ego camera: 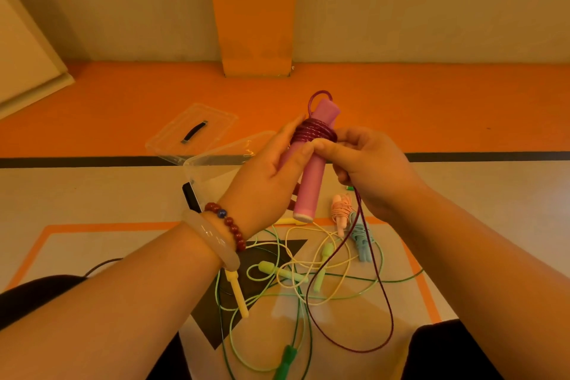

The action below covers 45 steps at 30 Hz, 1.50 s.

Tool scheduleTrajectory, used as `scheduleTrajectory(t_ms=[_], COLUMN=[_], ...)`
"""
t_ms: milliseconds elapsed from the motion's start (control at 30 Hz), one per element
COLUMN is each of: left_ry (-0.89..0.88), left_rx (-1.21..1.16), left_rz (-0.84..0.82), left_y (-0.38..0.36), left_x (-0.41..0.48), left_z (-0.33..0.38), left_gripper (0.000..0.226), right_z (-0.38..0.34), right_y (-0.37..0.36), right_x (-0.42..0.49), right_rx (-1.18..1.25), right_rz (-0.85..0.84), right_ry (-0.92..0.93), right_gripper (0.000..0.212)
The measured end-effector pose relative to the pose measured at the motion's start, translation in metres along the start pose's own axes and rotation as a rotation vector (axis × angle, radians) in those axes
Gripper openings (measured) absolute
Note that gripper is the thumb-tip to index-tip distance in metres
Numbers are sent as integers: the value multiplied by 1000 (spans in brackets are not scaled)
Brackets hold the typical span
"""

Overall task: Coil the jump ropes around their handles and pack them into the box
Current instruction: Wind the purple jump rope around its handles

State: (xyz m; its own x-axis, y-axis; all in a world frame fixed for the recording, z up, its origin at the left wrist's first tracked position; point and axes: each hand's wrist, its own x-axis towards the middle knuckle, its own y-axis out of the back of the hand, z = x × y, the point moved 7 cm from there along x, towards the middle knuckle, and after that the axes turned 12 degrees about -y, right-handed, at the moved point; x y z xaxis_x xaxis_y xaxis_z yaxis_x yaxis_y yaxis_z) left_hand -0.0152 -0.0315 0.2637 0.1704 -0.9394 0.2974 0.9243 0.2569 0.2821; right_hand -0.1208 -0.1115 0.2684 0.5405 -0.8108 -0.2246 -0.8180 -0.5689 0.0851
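The pink handles (311, 170) are held up in the air between the two grips, above the floor. Their long axis runs from the white-capped end, low and below the left grip, up and away to the far end, which leans a little to the right. A band of dark red rope (314, 131) is wound around them just above the left thumb, and a small loop of it sticks out past the top end. The left hand (268, 176) is curled around the handles, with the thumb laid across the front just under the coil. The right hand (370, 170) pinches the rope right beside the coil, touching the left thumb. The free length runs out below that grip and hangs in a long loop toward the floor. To wind well, I judge each turn should go on taut and snug against the last, with the left thumb pinning the coil so it cannot slip. The slack below must also stay clear of the loose yellow and green ropes (308, 284). Beneath the grips lie a coiled pink rope (340, 210) and a coiled blue rope (361, 239). Beyond the left grip are the clear box (209, 163) and its lid (191, 129).
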Motion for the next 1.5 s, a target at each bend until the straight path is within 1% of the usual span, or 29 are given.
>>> scheduleTrajectory(t_ms=[67,167,200,267,333,433,533,600,667,733,767,867,933,1000,1133,1200,1333,1467,1500], left_ry=[6,-1,9,36,55,103,181,228,262,254,244,211,205,194,219,229,251,258,257], left_rx=[3,-28,-42,-61,-85,-165,-298,-415,-523,-538,-537,-509,-508,-541,-615,-653,-762,-814,-813], left_rz=[7,35,45,49,18,-18,4,20,4,-27,-38,-49,-40,-39,-49,-49,-32,-1,13], left_y=[0,0,0,-1,-5,-10,-14,-19,-23,-25,-24,-24,-23,-23,-21,-19,-19,-21,-22], left_x=[1,2,2,2,3,3,0,-3,-7,-8,-8,-5,-3,-1,-1,-2,-2,-2,-2], left_z=[-1,1,1,1,1,-2,-4,-4,-2,1,2,3,2,1,0,0,2,3,3], left_gripper=[51,24,21,24,33,39,45,41,36,31,34,54,57,54,45,43,39,27,31], right_z=[-1,-5,-6,-7,-7,-6,-4,-4,-6,-7,-7,-9,-11,-15,-19,-17,-12,-6,-3], right_y=[1,1,1,2,3,4,-2,-3,-4,-4,-4,1,2,2,4,6,4,1,0], right_x=[0,-3,-4,-5,-5,-5,-5,-6,-8,-8,-8,-7,-8,-9,-8,-6,-6,-3,-2], right_rx=[-18,-46,-50,-47,-40,-2,61,76,38,12,0,-73,-115,-106,-12,43,86,112,110], right_rz=[6,-34,-53,-90,-106,-66,-24,3,16,17,25,83,85,47,-71,-80,-75,-145,-166], right_ry=[5,23,26,25,21,19,23,50,72,79,92,127,147,155,127,116,108,37,12], right_gripper=[25,35,35,27,25,22,15,14,15,16,16,19,21,19,17,17,9,20,20])
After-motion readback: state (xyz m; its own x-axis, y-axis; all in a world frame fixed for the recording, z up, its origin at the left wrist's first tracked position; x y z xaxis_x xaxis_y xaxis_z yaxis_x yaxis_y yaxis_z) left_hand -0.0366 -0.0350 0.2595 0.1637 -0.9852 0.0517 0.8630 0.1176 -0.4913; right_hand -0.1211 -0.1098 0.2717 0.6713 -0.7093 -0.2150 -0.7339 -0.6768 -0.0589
